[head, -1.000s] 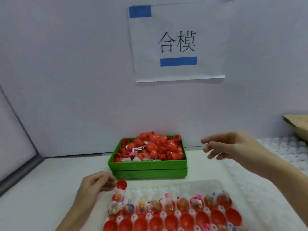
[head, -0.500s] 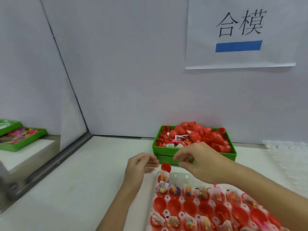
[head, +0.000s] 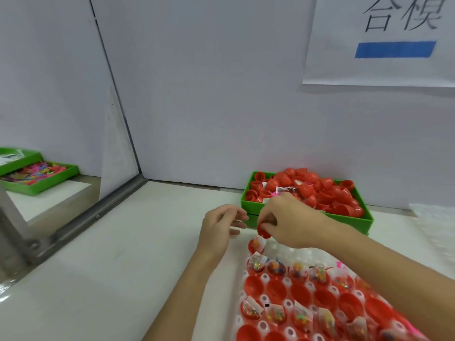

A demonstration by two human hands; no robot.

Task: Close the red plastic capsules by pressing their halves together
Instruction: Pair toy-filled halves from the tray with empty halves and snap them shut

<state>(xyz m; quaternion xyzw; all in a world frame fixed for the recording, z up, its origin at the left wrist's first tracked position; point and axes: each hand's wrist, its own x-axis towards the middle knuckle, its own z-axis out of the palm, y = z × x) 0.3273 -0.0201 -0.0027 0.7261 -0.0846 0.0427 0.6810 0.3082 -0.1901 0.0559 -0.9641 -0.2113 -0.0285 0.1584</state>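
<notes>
Light: we see bright, even, soft light | Shadows: faint, under the hands (head: 222,225) at 5 o'clock | Blur: smeared tray (head: 320,303) toward 5 o'clock, sign (head: 394,45) at 1 o'clock soft | Distortion: we see wall edges bending at 9 o'clock

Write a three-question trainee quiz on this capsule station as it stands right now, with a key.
1. True or false: the right hand holds a red capsule half over the tray's far-left corner.
2. What fills the green box by the back wall? A) blue lids B) loose red capsule halves C) screws
3. Fill in: the left hand holds ____.

Key: 1 true; 2 B; 3 nothing.
</notes>
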